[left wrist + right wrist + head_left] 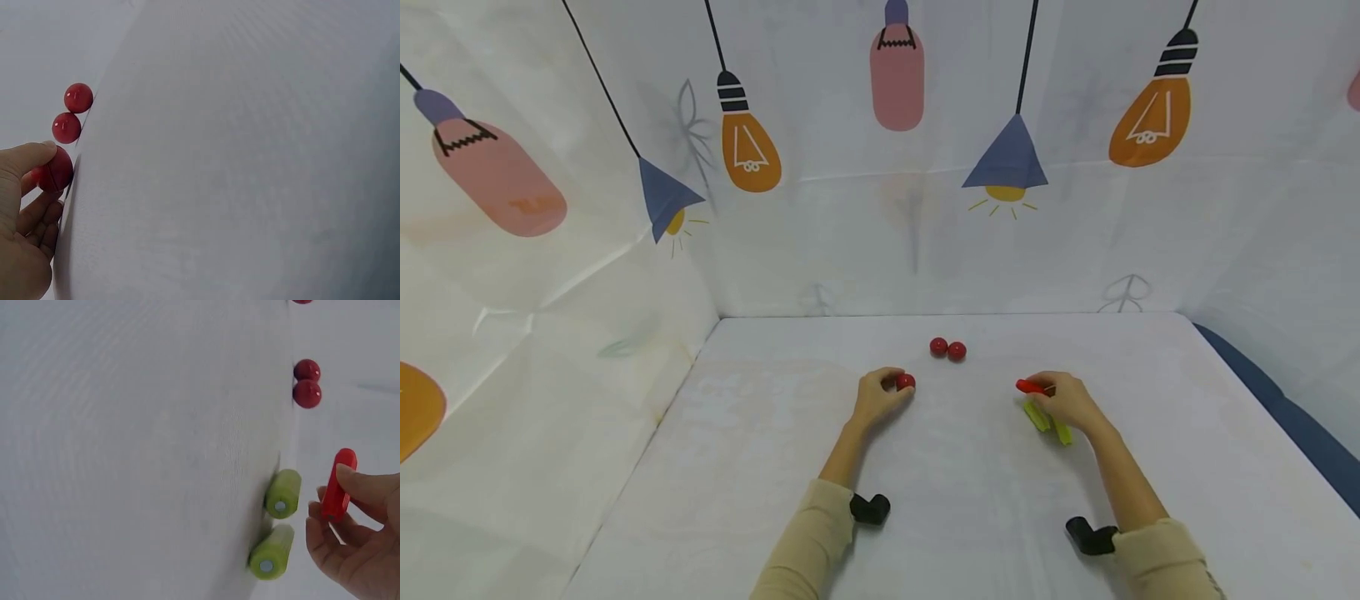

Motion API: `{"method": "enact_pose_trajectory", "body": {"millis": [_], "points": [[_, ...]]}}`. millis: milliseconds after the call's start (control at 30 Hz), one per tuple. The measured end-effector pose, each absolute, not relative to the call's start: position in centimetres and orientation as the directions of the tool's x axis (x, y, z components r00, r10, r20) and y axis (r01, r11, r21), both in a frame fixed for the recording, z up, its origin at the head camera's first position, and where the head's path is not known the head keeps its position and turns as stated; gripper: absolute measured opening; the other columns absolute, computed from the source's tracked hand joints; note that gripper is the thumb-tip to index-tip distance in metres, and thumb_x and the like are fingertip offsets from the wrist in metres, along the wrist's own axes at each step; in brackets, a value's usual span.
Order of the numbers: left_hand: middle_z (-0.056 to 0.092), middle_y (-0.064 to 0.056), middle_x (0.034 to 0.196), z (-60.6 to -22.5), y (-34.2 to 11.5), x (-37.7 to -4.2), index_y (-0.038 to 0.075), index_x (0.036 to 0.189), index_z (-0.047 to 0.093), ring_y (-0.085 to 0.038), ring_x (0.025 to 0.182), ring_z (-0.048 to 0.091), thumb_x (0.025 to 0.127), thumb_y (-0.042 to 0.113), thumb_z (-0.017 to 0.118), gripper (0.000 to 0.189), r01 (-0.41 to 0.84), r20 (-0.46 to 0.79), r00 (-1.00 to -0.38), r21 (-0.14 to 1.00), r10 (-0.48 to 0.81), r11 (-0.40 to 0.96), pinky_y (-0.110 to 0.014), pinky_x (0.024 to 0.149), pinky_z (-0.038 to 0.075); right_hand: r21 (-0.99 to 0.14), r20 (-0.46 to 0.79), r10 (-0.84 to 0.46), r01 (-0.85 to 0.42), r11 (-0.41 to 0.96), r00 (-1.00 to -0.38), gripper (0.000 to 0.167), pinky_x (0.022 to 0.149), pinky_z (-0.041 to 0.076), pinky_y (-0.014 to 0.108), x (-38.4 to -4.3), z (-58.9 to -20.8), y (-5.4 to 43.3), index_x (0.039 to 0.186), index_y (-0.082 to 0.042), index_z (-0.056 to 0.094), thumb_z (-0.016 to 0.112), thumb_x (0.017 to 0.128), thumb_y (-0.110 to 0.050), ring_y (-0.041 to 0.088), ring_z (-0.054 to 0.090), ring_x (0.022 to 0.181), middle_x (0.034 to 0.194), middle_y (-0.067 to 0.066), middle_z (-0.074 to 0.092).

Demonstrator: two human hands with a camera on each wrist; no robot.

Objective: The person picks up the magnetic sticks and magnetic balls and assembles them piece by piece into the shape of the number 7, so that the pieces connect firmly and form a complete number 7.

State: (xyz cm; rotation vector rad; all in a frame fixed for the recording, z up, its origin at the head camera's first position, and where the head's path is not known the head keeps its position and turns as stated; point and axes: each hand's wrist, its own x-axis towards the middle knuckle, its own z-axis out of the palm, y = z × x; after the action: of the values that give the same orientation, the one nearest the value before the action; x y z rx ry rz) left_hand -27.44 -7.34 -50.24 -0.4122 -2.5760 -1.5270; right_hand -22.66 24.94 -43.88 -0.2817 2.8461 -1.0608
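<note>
My left hand (877, 400) pinches a glossy red ball (57, 169) between thumb and fingers, low over the white table; a dark seam runs across the ball in the left wrist view. Two more red balls (947, 349) lie side by side a little farther back. Over on the right, my right hand (1070, 403) holds a small red oblong piece (340, 486) by thumb and fingertips. Near that hand two light-green stick-shaped pieces (284, 495) lie on the table, each with a pale round disc on its end. What the red piece is, I cannot tell.
The white tabletop (775, 417) meets a white backdrop (850, 242) printed with lamps and bulbs. A black wrist mount (870, 509) sits at the left sleeve, another black mount (1090, 536) at the right. Something dark blue (1285, 408) shows beyond the table's right edge.
</note>
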Motion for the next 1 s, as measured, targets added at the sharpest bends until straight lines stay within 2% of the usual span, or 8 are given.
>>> {"method": "enact_pose_trajectory", "body": {"millis": [567,1000], "points": [[0.067,-0.013,0.101,-50.0,-6.9,-26.7,-0.001,0.106,0.066,-0.023,0.091,0.059,0.079,0.016,0.073,0.033,0.334,0.277,-0.942,0.820,0.188,0.465,-0.032,0.079,0.050,-0.693,-0.055,-0.214,-0.118,0.712,-0.975,0.029,0.087,0.048,0.048,-24.4,-44.8,20.8,0.116,0.006,0.060,0.058,0.089,-0.004,0.035,0.053,0.097,0.112,0.023,0.059],[0.067,-0.011,0.103,-50.7,-6.8,-26.9,0.001,0.107,0.067,-0.021,0.092,0.059,0.079,0.016,0.074,0.032,0.342,0.290,-0.940,0.818,0.181,0.464,-0.031,0.081,0.048,-0.713,-0.091,-0.242,-0.107,0.693,-0.966,0.030,0.084,0.049,0.042,-25.9,-45.8,17.8,0.116,0.003,0.062,0.062,0.087,-0.007,0.031,0.054,0.096,0.112,0.019,0.060]]}}
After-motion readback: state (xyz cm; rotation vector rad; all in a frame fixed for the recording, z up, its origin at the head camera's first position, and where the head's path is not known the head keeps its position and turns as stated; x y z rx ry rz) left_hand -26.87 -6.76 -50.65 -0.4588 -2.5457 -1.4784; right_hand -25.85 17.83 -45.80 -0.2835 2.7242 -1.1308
